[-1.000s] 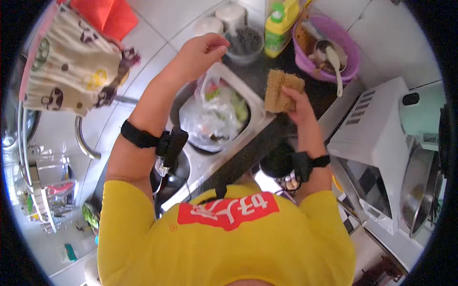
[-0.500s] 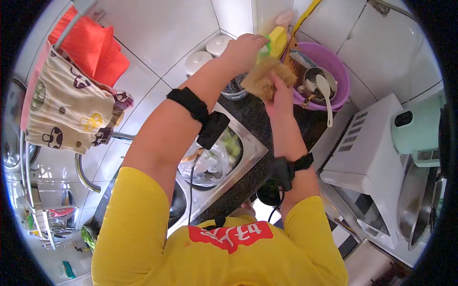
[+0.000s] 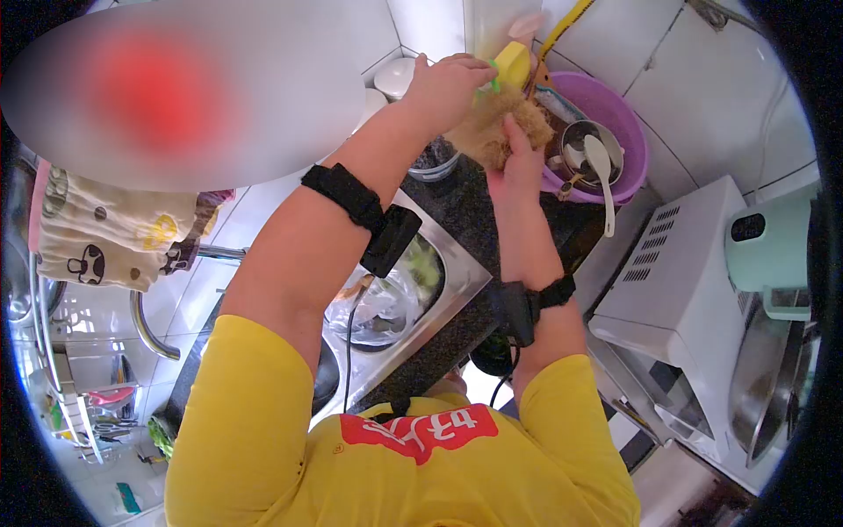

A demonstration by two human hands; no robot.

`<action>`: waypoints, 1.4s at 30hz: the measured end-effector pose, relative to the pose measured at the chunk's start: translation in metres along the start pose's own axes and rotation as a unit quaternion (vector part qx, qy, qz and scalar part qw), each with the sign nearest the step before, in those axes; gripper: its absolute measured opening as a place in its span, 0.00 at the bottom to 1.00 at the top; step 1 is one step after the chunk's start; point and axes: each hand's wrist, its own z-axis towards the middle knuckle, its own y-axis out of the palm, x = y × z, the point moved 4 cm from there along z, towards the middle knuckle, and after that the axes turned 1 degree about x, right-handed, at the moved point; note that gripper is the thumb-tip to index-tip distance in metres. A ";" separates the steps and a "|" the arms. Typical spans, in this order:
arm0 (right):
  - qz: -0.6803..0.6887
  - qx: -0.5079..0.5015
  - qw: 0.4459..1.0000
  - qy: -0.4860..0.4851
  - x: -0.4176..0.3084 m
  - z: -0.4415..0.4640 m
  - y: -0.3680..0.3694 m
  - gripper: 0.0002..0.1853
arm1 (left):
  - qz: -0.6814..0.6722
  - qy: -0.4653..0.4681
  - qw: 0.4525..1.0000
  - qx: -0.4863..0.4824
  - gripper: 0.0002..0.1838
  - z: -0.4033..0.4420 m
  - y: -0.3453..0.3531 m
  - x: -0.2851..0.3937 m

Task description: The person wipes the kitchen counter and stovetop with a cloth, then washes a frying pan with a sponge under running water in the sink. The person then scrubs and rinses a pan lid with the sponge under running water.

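Observation:
My left hand [image 3: 448, 90] reaches over the counter, its fingers curled at the green cap of a yellow bottle [image 3: 513, 63]. Just below the bottle top is a brown fibrous scrubbing pad [image 3: 492, 132], which hides most of the bottle. My right hand [image 3: 520, 164] grips the pad's right side, thumb on top. Below my left forearm, a clear plastic bag [image 3: 378, 312] with green vegetables lies in the metal sink [image 3: 465, 274].
A purple basket [image 3: 639, 158] at the upper right holds a metal bowl and a white spoon [image 3: 599, 162]. White microwave [image 3: 672, 255] and mint-green appliance [image 3: 768, 241] stand right. White lidded jars are behind my left hand. A patterned towel [image 3: 114, 237] hangs left.
My left hand has moved from above the sink to the bottle top. The pad in my right hand has come up against the bottle. A blurred patch now covers the upper left.

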 end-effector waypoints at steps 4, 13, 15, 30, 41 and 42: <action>0.007 -0.002 1.000 0.008 0.001 -0.003 0.004 0.27 | 0.028 -0.008 0.999 -0.028 0.30 0.000 0.000 0.003; -0.002 -0.005 1.000 0.010 -0.001 -0.005 0.001 0.25 | 0.033 -0.031 0.997 -0.062 0.30 -0.002 -0.003 0.007; -0.003 0.002 1.000 0.018 -0.006 -0.010 0.003 0.25 | 0.037 -0.035 0.995 -0.084 0.32 -0.002 -0.003 0.007; -0.033 -0.072 0.988 0.134 -0.030 -0.102 0.025 0.27 | -0.273 -0.266 0.924 -0.011 0.21 -0.288 -0.151 0.006; -0.202 -0.240 0.880 0.356 0.110 -0.291 0.062 0.24 | 0.072 -0.680 0.706 -0.186 0.22 -0.771 -0.216 0.105; -0.207 -0.253 0.873 0.361 0.125 -0.308 0.069 0.23 | -0.045 -0.731 0.641 -0.230 0.26 -0.784 -0.209 0.106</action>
